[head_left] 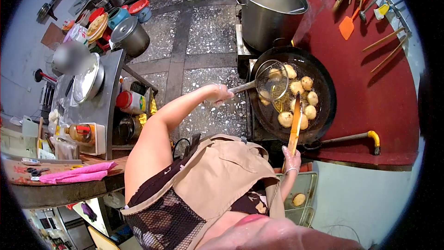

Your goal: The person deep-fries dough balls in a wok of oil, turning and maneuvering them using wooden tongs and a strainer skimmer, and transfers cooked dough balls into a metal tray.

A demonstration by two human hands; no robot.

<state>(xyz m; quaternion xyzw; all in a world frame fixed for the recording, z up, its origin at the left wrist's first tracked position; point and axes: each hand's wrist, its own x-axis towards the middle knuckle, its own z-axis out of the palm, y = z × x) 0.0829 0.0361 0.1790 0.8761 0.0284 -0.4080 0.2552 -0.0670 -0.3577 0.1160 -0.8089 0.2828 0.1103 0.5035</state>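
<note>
My left hand (219,94) is closed round the handle of a round wire strainer (273,79), which is over the left part of a dark wok (327,104). Several golden fried balls (285,119) lie in the wok's dark oil. Whether those behind the mesh are in the strainer or under it, I cannot tell. My right hand (291,159), with a pale band at the wrist, grips long wooden chopsticks (294,129). Their darkened tips reach among the balls near the wok's middle.
A tall steel pot (270,23) stands beyond the wok. On the red surface at right lies a yellow-ended brush (373,142); utensils hang farther up. A tray (307,193) with one fried ball is beside my right forearm. A metal table (108,83) holds a basin (95,81) at left.
</note>
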